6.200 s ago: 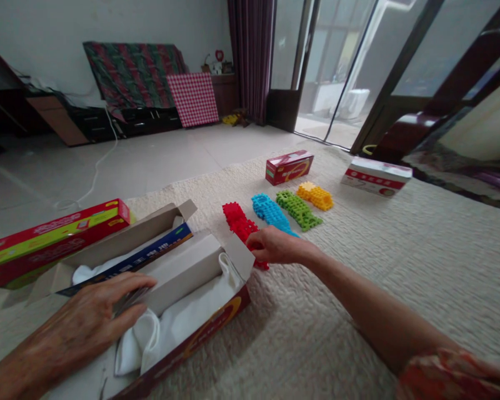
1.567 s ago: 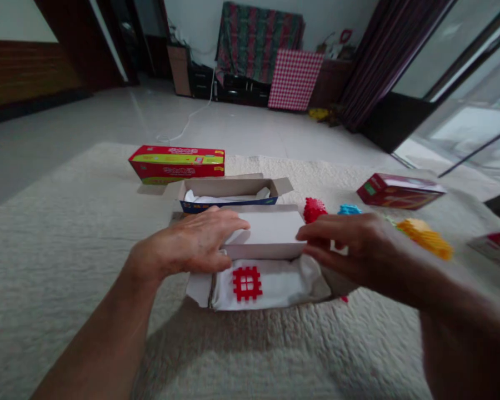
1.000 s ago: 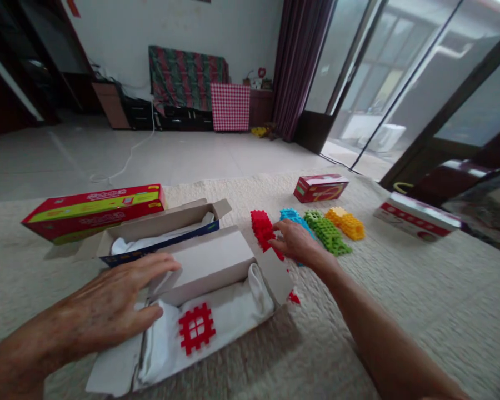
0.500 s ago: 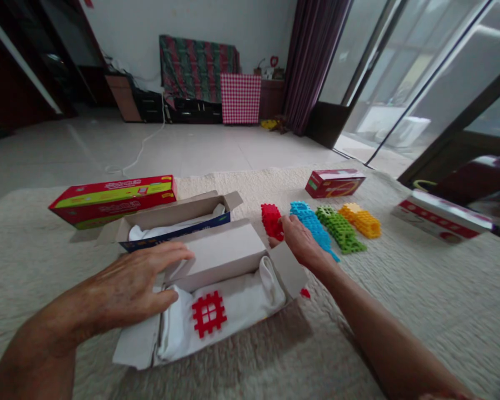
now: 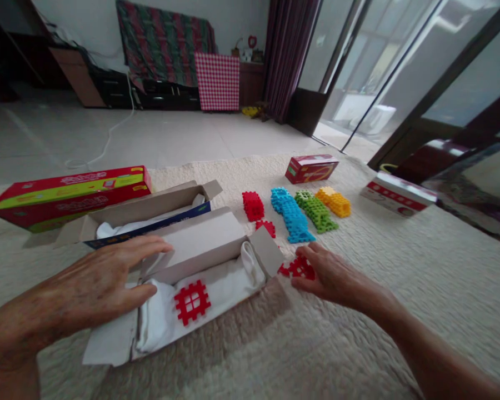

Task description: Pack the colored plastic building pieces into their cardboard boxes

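Observation:
A long open cardboard box (image 5: 200, 241) lies in front of me, lined with white cloth (image 5: 229, 283). On that cloth rests a red square plastic building block (image 5: 192, 302) with notched edges and a window pattern. My left hand (image 5: 116, 272) is at the box's left end, thumb and fingers apart, holding nothing. Right of the box, my right hand (image 5: 325, 269) has its thumb and fingers around another red building block (image 5: 302, 267). Further red pieces lie beside it, partly hidden. A red stack (image 5: 253, 205) and a loose red block (image 5: 266, 228) sit farther back.
Blue (image 5: 291, 216), green (image 5: 316, 211) and yellow (image 5: 334, 202) block groups lie on the cream mat (image 5: 233, 366). Behind the near box stand a blue open box (image 5: 183, 218) and a red-green closed box (image 5: 79, 194). Two more boxes, dark red (image 5: 311, 169) and white-red (image 5: 398, 193), stand to the right.
My right hand has left the red stack and come nearer to me, to the red pieces right of the box. My left hand stays at the box. The view has shifted right.

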A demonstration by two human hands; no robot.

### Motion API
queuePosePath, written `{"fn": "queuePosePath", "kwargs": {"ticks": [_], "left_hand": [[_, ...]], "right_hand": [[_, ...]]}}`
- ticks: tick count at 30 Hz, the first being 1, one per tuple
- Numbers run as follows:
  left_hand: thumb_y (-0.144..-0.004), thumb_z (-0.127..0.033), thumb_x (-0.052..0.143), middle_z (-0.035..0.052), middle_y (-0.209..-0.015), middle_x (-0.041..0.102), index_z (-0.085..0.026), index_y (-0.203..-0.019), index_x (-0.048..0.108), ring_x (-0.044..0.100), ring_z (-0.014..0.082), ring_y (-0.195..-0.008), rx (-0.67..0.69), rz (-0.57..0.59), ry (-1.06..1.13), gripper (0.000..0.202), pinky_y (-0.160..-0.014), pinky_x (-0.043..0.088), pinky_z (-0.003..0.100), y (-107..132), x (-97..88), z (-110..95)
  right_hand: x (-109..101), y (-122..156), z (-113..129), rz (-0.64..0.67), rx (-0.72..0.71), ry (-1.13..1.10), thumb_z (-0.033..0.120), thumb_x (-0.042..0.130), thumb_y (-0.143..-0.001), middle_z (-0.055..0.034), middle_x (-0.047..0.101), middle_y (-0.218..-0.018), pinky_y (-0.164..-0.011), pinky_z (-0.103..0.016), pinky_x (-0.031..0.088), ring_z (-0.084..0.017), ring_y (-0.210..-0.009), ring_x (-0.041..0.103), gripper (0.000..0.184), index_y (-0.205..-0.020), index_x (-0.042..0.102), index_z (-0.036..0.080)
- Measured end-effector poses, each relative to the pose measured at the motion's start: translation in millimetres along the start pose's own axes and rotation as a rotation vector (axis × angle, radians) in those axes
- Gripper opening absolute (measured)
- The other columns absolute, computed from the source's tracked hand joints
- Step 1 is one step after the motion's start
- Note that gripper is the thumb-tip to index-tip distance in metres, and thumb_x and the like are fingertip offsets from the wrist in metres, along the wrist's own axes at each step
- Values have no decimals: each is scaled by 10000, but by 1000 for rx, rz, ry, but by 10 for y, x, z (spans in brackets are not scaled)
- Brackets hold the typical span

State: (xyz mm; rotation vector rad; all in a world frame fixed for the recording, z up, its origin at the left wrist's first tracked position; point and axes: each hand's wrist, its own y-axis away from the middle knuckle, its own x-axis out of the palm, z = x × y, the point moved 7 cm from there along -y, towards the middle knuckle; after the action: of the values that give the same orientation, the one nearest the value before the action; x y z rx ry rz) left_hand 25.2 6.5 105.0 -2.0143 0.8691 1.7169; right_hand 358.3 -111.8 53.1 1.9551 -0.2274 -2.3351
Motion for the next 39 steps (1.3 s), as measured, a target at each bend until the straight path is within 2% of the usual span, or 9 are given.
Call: {"fn": "queuePosePath", "kwargs": {"ticks": [3, 6, 15, 20, 24, 26, 29, 32, 39], "left_hand": [[-809, -279, 558, 18, -1399, 576, -247, -1288, 580, 545, 304, -1266, 0, 8, -24, 481, -1104, 394, 486, 1, -2, -4], [-801, -280, 563, 27, -1388, 586, -243, -1272, 592, 555, 308, -1254, 2, 4, -21, 472, -1093, 406, 487, -4, -2, -14], [-783, -304, 556, 42, -1405, 570, -237, -1288, 586, 538, 292, -1275, -19, 35, -5, 510, -1109, 392, 458, -14, 2, 0], [-744, -348, 586, 49, -1438, 536, -258, -1303, 580, 517, 292, -1290, 20, 42, 60, 566, -1114, 377, 421, -14, 8, -3], [-753, -313, 564, 55, -1430, 540, -241, -1315, 570, 513, 273, -1287, 5, 74, 69, 567, -1103, 376, 407, -4, -20, -36], [-762, -305, 555, 61, -1427, 542, -231, -1315, 566, 517, 255, -1279, 12, 86, 65, 558, -1096, 379, 389, 3, -38, -61], [-763, -316, 563, 65, -1425, 539, -227, -1306, 564, 517, 249, -1270, 9, 100, 75, 550, -1081, 386, 380, 12, -43, -68], [-752, -312, 573, 71, -1410, 547, -225, -1271, 579, 526, 256, -1251, 26, 91, 95, 526, -1067, 391, 384, 11, -43, -76], [-725, -276, 571, 76, -1273, 630, -213, -1182, 622, 572, 260, -1176, 38, 53, 105, 464, -1011, 428, 375, 12, -60, -96]], "right_hand": [[-24, 60, 5, -9, -143, -81, 324, 711, -739, -145, 576, -1256, -897, -403, 505, -277, -1082, 607, 547, -1244, 555, 185], [-48, 87, 21, 2, -300, -116, 172, 647, -747, -113, 527, -1379, -1038, -402, 440, -255, -1255, 516, 586, -1316, 519, 228], [11, 92, 31, 45, -290, -42, 131, 575, -784, -106, 630, -1164, -943, -406, 500, -245, -1083, 605, 401, -1174, 605, 219], [-455, 111, -54, -218, -312, 78, 360, 626, -845, -140, 625, -1232, -887, -447, 520, -296, -1086, 615, 429, -1258, 546, 275], [-958, 69, 473, -405, -458, 32, 472, 630, -842, -89, 602, -1300, -903, -504, 495, -329, -1135, 590, 493, -1310, 517, 366], [-1032, 9, 927, -346, -577, -40, 468, 651, -834, -80, 608, -1289, -892, -469, 509, -317, -1128, 594, 523, -1326, 515, 351], [-929, -116, 1567, -143, -722, -119, 418, 660, -842, -69, 651, -1180, -841, -395, 528, -268, -1031, 631, 440, -1263, 579, 319], [-713, -227, 1961, 38, -803, -107, 358, 648, -862, -59, 658, -1129, -815, -342, 522, -223, -973, 644, 427, -1279, 573, 306], [-410, -336, 2168, 131, -843, -64, 322, 643, -860, -67, 665, -1092, -741, -306, 516, -209, -914, 663, 571, -1405, 473, 303]]}}
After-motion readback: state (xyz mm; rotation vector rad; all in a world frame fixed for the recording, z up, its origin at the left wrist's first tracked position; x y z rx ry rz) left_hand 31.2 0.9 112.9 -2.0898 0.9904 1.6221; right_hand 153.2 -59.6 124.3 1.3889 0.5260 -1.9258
